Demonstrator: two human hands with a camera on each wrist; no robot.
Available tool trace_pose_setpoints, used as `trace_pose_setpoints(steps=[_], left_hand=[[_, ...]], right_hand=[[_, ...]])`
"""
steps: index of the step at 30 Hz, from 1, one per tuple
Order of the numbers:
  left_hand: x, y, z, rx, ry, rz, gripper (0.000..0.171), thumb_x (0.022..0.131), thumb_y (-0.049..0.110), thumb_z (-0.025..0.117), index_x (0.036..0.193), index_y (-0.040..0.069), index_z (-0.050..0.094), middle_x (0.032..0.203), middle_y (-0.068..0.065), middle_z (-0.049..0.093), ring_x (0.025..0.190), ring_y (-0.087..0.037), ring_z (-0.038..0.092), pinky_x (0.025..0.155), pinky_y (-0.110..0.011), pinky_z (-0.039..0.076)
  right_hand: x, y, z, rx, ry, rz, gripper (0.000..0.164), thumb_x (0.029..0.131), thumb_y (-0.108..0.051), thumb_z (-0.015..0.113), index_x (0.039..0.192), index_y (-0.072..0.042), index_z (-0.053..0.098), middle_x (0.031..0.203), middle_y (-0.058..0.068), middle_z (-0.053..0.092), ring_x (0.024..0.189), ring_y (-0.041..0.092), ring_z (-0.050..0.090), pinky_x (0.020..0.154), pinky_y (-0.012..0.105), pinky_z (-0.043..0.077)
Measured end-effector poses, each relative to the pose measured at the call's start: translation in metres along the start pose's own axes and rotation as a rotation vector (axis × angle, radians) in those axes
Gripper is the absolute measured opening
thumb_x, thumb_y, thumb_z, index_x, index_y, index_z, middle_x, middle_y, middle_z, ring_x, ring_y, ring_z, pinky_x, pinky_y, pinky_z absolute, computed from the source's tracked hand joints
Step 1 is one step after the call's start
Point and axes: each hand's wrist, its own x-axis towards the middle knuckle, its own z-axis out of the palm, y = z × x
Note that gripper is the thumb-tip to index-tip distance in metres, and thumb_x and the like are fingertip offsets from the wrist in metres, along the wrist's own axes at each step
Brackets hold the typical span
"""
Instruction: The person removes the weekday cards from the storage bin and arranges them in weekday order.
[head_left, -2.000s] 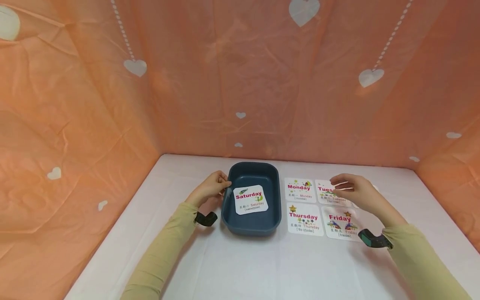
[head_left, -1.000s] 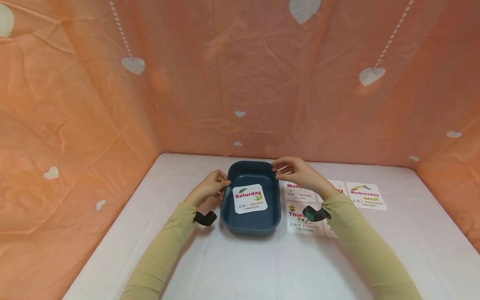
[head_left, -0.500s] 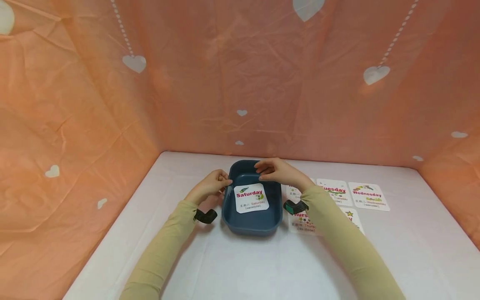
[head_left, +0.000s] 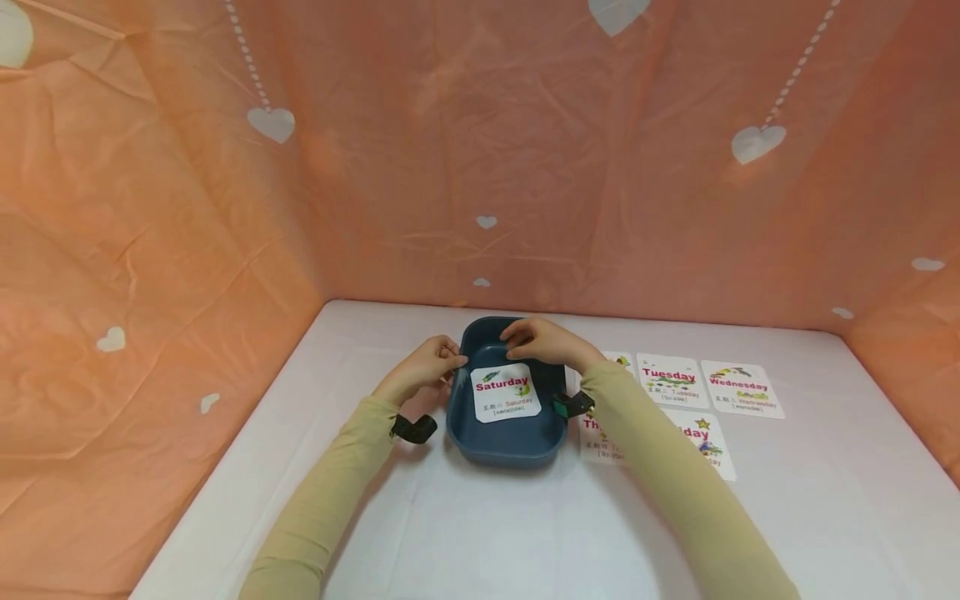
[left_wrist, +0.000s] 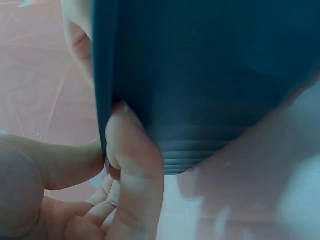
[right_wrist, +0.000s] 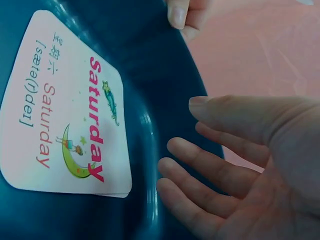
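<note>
A dark blue rectangular tray (head_left: pixel 510 448) stands on the table, and a white Saturday card (head_left: pixel 505 394) lies face up inside it. In the right wrist view a second card's edge peeks out from under this Saturday card (right_wrist: pixel 65 115). My left hand (head_left: pixel 422 368) pinches the tray's left rim between thumb and finger; the left wrist view shows the tray wall (left_wrist: pixel 200 75) between them. Over the tray's far right part hovers my right hand (head_left: pixel 551 343). Its fingers (right_wrist: pixel 215 170) are spread and relaxed, apart from the card and holding nothing.
Right of the tray lie a Tuesday card (head_left: pixel 672 396), a Wednesday card (head_left: pixel 742 392) and a partly covered Friday card (head_left: pixel 708 450). My right sleeve (head_left: pixel 660 458) hides much of two more cards. An orange curtain (head_left: pixel 525 208) surrounds the white table (head_left: pixel 465 533).
My right hand has moved left from above the day cards to over the tray's far part, uncovering the Tuesday and Wednesday cards. My left hand stays on the rim.
</note>
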Motion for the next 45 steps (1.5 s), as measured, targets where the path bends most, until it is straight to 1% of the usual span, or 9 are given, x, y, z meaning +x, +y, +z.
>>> trace_pose_setpoints(steps=[5, 8, 12, 17, 23, 29, 31, 37, 45], left_hand=[[0.0, 0.0, -0.001, 0.008, 0.003, 0.0, 0.017, 0.096, 0.012, 0.058, 0.103, 0.0, 0.048, 0.072, -0.006, 0.049, 0.058, -0.015, 0.053, 0.051, -0.027, 0.046], [-0.001, -0.001, -0.002, 0.0, 0.001, 0.002, 0.018, 0.096, 0.012, 0.058, 0.104, 0.0, 0.047, 0.073, -0.006, 0.05, 0.058, -0.015, 0.054, 0.05, -0.026, 0.046], [-0.001, -0.001, -0.002, -0.003, -0.001, 0.004, 0.018, 0.096, 0.012, 0.058, 0.103, 0.0, 0.047, 0.073, -0.007, 0.05, 0.059, -0.015, 0.054, 0.05, -0.026, 0.046], [-0.002, -0.001, -0.003, 0.002, -0.001, 0.007, 0.017, 0.096, 0.011, 0.057, 0.103, 0.0, 0.047, 0.073, -0.007, 0.051, 0.06, -0.016, 0.055, 0.053, -0.029, 0.049], [-0.003, -0.002, -0.004, 0.011, 0.007, 0.008, 0.017, 0.097, 0.012, 0.057, 0.104, 0.0, 0.047, 0.074, -0.007, 0.052, 0.062, -0.017, 0.056, 0.055, -0.031, 0.05], [-0.003, -0.004, -0.004, 0.024, 0.012, 0.01, 0.017, 0.097, 0.012, 0.057, 0.103, 0.0, 0.048, 0.075, -0.007, 0.051, 0.065, -0.018, 0.056, 0.056, -0.032, 0.05], [-0.002, -0.005, -0.004, 0.025, 0.013, 0.012, 0.017, 0.097, 0.012, 0.057, 0.103, 0.0, 0.047, 0.076, -0.007, 0.05, 0.066, -0.019, 0.057, 0.057, -0.032, 0.05], [-0.002, -0.003, -0.003, 0.016, 0.014, 0.011, 0.017, 0.097, 0.012, 0.057, 0.103, 0.0, 0.048, 0.075, -0.007, 0.049, 0.066, -0.018, 0.057, 0.057, -0.032, 0.051], [-0.004, -0.003, -0.001, -0.006, 0.003, 0.006, 0.017, 0.097, 0.012, 0.057, 0.104, -0.001, 0.047, 0.073, -0.007, 0.049, 0.06, -0.017, 0.054, 0.051, -0.028, 0.048]], right_hand=[[0.006, 0.0, 0.003, -0.001, -0.025, 0.054, 0.036, 0.093, -0.008, 0.062, 0.126, 0.005, 0.057, 0.12, 0.02, 0.06, 0.11, 0.029, 0.057, 0.092, 0.04, 0.047], [0.009, 0.0, 0.005, 0.01, -0.038, 0.089, 0.035, 0.093, -0.008, 0.062, 0.125, 0.004, 0.058, 0.118, 0.018, 0.062, 0.106, 0.027, 0.058, 0.087, 0.037, 0.049], [0.014, -0.001, 0.007, -0.035, -0.046, 0.108, 0.034, 0.091, -0.009, 0.063, 0.123, 0.002, 0.06, 0.111, 0.014, 0.064, 0.099, 0.024, 0.059, 0.082, 0.035, 0.05], [0.019, 0.0, 0.01, -0.089, -0.054, 0.131, 0.033, 0.09, -0.01, 0.065, 0.121, 0.001, 0.062, 0.111, 0.013, 0.065, 0.099, 0.022, 0.06, 0.081, 0.034, 0.051], [0.021, -0.002, 0.012, -0.09, -0.052, 0.183, 0.033, 0.088, -0.008, 0.066, 0.12, -0.001, 0.064, 0.106, 0.01, 0.065, 0.09, 0.018, 0.058, 0.074, 0.031, 0.05], [0.022, -0.002, 0.013, -0.116, -0.081, 0.17, 0.035, 0.084, -0.002, 0.067, 0.118, 0.0, 0.064, 0.101, 0.01, 0.066, 0.084, 0.017, 0.057, 0.068, 0.028, 0.049], [0.023, -0.002, 0.014, -0.121, -0.082, 0.182, 0.035, 0.082, -0.001, 0.07, 0.117, -0.001, 0.065, 0.101, 0.01, 0.064, 0.085, 0.018, 0.056, 0.069, 0.028, 0.049], [0.025, -0.002, 0.015, -0.135, -0.093, 0.227, 0.042, 0.075, 0.001, 0.077, 0.115, -0.004, 0.066, 0.108, 0.012, 0.061, 0.098, 0.023, 0.055, 0.082, 0.032, 0.049], [0.026, 0.001, 0.019, -0.239, -0.128, 0.249, 0.044, 0.071, -0.005, 0.084, 0.111, -0.008, 0.067, 0.108, 0.009, 0.06, 0.102, 0.023, 0.053, 0.091, 0.035, 0.046]])
